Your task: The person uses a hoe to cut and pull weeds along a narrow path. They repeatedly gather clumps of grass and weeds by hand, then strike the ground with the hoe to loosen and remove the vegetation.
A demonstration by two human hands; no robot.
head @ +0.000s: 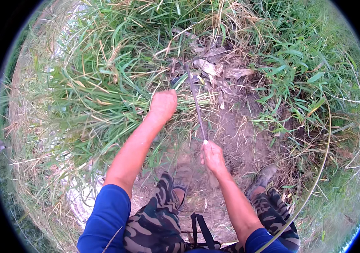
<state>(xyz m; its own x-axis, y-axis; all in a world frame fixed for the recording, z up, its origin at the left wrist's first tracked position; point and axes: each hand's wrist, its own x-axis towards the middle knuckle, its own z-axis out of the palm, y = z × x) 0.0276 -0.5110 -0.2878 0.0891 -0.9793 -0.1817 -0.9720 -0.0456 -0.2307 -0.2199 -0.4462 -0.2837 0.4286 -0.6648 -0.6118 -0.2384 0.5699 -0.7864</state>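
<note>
My left hand point(164, 102) is closed around a thick bundle of long green grass point(104, 101). The leafy part fans out to the left, and the pale stem ends point(206, 98) stick out to the right of my fist. In my right hand point(213, 156) is the near end of a long, thin, dark tool point(195, 99), perhaps a blade seen edge-on. It points away from me and passes over the stem ends. Whether it touches them I cannot tell. My right fingers hide its grip.
Tall green grass point(300, 79) stands at the right. Dry, pale leaves point(210, 68) lie beyond the tool on brown soil point(236, 129). A long curved stalk point(327, 136) arcs along the right side. My sandalled feet point(263, 177) are apart on the ground, near a dangling black strap point(203, 226).
</note>
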